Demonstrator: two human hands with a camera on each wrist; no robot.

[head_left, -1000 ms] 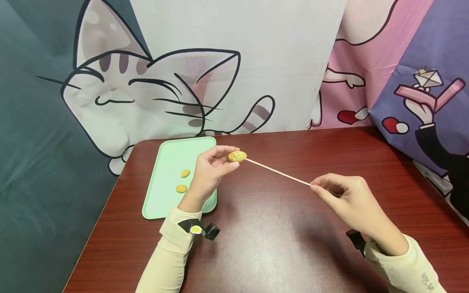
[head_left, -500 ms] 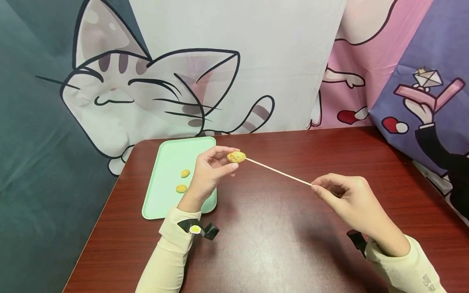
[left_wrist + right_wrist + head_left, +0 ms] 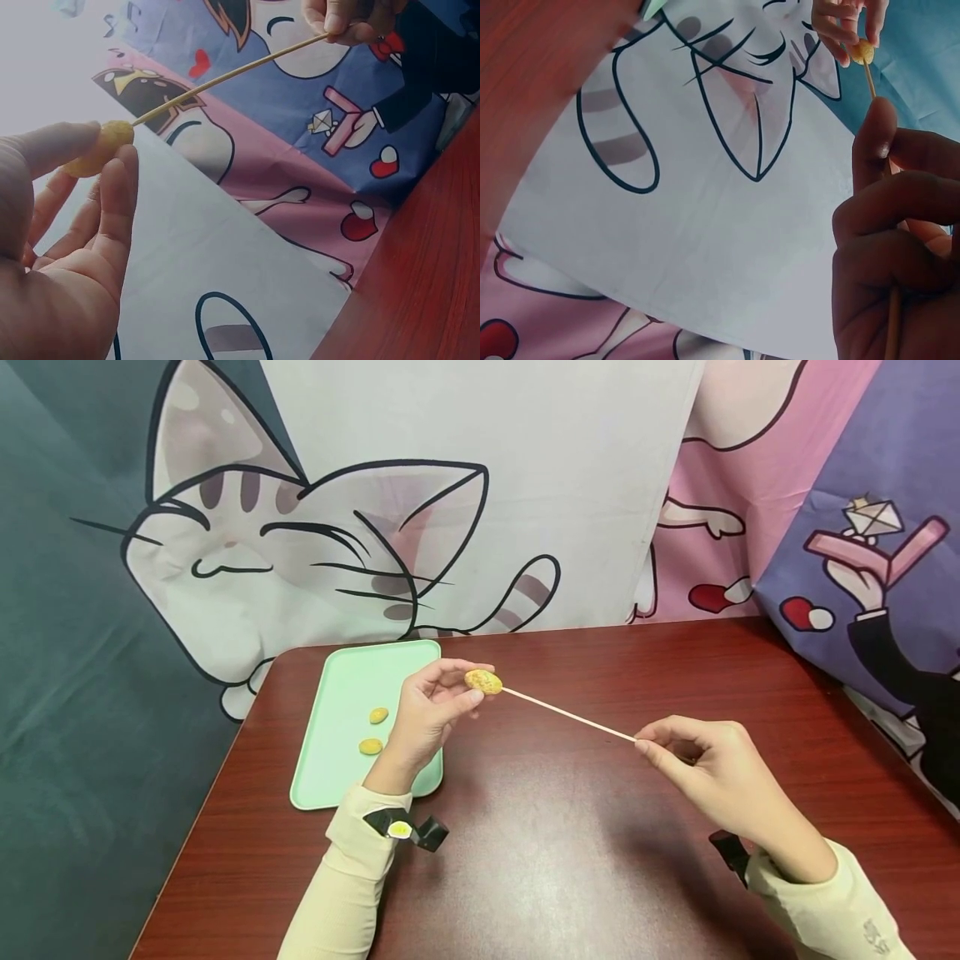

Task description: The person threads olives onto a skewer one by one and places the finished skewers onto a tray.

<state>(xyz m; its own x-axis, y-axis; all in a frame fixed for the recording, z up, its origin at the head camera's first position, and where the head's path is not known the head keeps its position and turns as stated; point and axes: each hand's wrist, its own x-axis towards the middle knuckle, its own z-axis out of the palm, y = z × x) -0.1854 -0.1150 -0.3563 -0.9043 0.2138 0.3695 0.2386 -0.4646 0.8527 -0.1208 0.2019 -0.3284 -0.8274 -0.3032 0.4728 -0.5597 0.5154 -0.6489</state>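
My left hand (image 3: 431,714) pinches a small mottled yellow oval fruit (image 3: 483,682) between thumb and fingers, above the table. One end of a thin wooden skewer (image 3: 570,716) meets the fruit's right end. The right hand (image 3: 708,768) grips the skewer near its other end, thumb against index finger. In the right wrist view, the shaft passes behind those curled fingers (image 3: 889,210) and shows again below them. From the left wrist, the skewer (image 3: 232,75) slopes up from the fruit (image 3: 105,148) with a slight bend. Two more yellow fruits (image 3: 378,715) lie left of the left hand.
A mint-green tray (image 3: 330,785) at the table's back left bears the two loose fruits; my left hand and wrist cover part of its right side. The brown wooden table (image 3: 555,860) meets a printed cloth backdrop (image 3: 600,485) behind. Each wrist wears a black camera mount (image 3: 431,833).
The fruit has tilted slightly in the left fingertips, its right end now a little lower, and the left thumb has shifted slightly. The right hand holds nearly still on the skewer.
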